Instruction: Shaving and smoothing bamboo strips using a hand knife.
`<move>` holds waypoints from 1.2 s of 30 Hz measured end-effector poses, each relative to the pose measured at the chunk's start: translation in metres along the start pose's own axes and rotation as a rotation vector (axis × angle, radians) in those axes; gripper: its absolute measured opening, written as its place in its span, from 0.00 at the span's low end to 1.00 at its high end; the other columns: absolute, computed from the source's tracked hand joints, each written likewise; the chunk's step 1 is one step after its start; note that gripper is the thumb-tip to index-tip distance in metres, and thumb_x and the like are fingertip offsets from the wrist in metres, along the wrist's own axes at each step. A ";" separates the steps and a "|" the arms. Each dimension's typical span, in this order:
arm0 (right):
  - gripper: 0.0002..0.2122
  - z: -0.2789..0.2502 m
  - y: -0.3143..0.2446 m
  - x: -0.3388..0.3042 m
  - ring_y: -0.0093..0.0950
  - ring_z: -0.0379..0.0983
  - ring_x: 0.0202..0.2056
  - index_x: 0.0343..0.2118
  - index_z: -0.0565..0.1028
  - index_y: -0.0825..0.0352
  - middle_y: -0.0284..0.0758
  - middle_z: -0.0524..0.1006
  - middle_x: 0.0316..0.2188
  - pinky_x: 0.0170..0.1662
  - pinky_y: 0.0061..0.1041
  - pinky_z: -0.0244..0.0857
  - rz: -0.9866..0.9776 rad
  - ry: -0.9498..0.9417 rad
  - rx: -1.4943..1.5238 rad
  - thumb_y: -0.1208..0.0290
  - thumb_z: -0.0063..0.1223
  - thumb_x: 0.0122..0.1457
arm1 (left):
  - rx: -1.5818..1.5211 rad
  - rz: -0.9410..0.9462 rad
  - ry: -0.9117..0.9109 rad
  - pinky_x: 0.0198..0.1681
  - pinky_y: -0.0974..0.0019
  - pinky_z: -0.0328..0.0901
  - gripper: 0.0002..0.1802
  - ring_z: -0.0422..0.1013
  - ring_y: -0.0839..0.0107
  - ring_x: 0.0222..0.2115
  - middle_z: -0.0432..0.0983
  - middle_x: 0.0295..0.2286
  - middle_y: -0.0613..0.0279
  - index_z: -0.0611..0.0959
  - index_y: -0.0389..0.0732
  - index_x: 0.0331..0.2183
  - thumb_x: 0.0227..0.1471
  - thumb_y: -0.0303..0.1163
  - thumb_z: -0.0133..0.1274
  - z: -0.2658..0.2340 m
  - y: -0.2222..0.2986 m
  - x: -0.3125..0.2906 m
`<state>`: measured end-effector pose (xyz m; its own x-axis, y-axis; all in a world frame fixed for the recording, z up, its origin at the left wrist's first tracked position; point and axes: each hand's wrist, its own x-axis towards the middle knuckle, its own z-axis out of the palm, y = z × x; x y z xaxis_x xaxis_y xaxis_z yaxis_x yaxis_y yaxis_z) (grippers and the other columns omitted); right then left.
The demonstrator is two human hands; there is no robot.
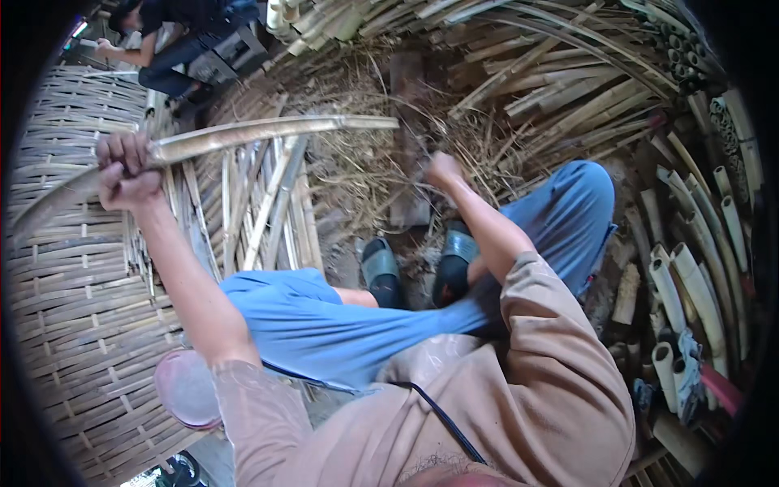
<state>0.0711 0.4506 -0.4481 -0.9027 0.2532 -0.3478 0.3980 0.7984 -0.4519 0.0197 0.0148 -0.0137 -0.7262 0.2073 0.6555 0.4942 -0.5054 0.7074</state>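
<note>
- Left: one woven bamboo panel, its slats too many to count, spreads along the whole side.
- Left: one left hand, fingers curled firmly round a bamboo strip, with no gap showing between fingers and palm.
- Left to centre: one long, curved bamboo strip, held off the ground above the panel; one end lies beyond the hand to the left, the other reaches toward the centre.
- Far left: one other person, seated, in dark clothing.
- Near left: one round container with a pinkish rim, at the panel's edge.
- Left of centre: several loose strips, overlapping, not countable.
- Centre: one scatter of fibrous shavings about one dark plank.
- Near centre: two sandals, the left one and the right one, both worn.
- Right of centre: one right hand, near the plank, fingers bent inward; whether they grip anything cannot be told.
- Far right: one large heap of split bamboo, pieces uncountable.
- Right: many bamboo tubes, with one blue-grey cloth among them.
</note>
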 end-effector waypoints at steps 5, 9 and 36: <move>0.14 0.005 0.018 0.019 0.49 0.78 0.47 0.40 0.81 0.73 0.54 0.80 0.43 0.45 0.40 0.74 0.103 -0.272 0.095 0.73 0.55 0.50 | -0.017 0.011 0.171 0.26 0.68 0.47 0.15 0.51 0.75 0.17 0.52 0.18 0.71 0.63 0.50 0.20 0.33 0.37 0.54 0.011 -0.005 0.001; 0.12 -0.008 0.024 0.017 0.43 0.82 0.36 0.29 0.81 0.76 0.53 0.82 0.33 0.37 0.39 0.74 0.034 -0.177 0.085 0.70 0.54 0.51 | 0.036 0.135 0.493 0.31 0.65 0.50 0.37 0.56 0.70 0.22 0.56 0.20 0.68 0.67 0.48 0.21 0.37 0.75 0.55 0.017 -0.011 0.001; 0.09 -0.054 -0.100 -0.121 0.44 0.79 0.36 0.37 0.77 0.70 0.49 0.81 0.33 0.44 0.44 0.72 -0.357 0.031 0.333 0.69 0.55 0.56 | 0.421 0.205 0.956 0.23 0.63 0.59 0.15 0.57 0.75 0.15 0.58 0.16 0.71 0.64 0.45 0.21 0.59 0.29 0.45 0.050 -0.037 -0.011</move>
<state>0.1315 0.3696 -0.3166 -0.9948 0.0158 -0.1008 0.0887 0.6212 -0.7786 0.0331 0.0728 -0.0333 -0.5935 -0.6855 0.4218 0.6423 -0.0876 0.7614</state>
